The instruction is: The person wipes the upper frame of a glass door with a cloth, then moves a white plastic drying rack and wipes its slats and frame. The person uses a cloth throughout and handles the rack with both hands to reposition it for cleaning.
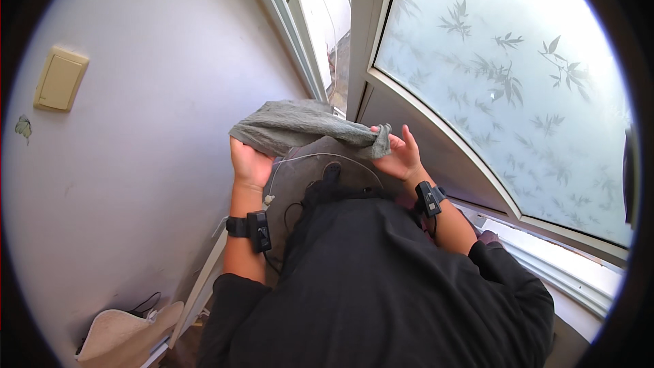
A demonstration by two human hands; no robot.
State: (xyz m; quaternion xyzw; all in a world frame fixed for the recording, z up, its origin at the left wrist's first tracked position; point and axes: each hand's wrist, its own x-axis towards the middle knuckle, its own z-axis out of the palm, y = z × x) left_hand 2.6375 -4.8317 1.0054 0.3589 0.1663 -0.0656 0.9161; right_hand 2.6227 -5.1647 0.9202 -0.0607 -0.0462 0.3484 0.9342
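Both hands are holding a gray cloth [300,126] stretched between them, out in front of the chest and close to the gap beside a window. The left hand [249,163] is gripping the cloth's left end, palm toward the camera, thumb and fingers going up under the bunched fabric; the fingertips are hidden by the cloth, so how tightly they are closing cannot be told, but the cloth is resting on and in that hand. The right hand [402,157] is pinching the cloth's right end, with the thumb and forefinger closing on a small gathered corner and the other fingers spreading loosely upward. The cloth is sagging slightly in the middle and lying wrinkled, thicker toward the left. Just below it a thin clear curved strip [327,158] is arcing across above the dark shirt [381,286]. Each wrist is wearing a black strap with a small black box: the left wristband [251,228], the right wristband [429,197]. A thin pale cord [271,191] is hanging by the left forearm. The frosted window pane [518,88], patterned with leaf sprigs, is filling the upper right in its pale frame [436,136]. To the left a plain wall [150,136] is carrying a cream switch plate [60,79]. Low at the left a beige cloth [122,334] is lying beside a black cable [146,303].
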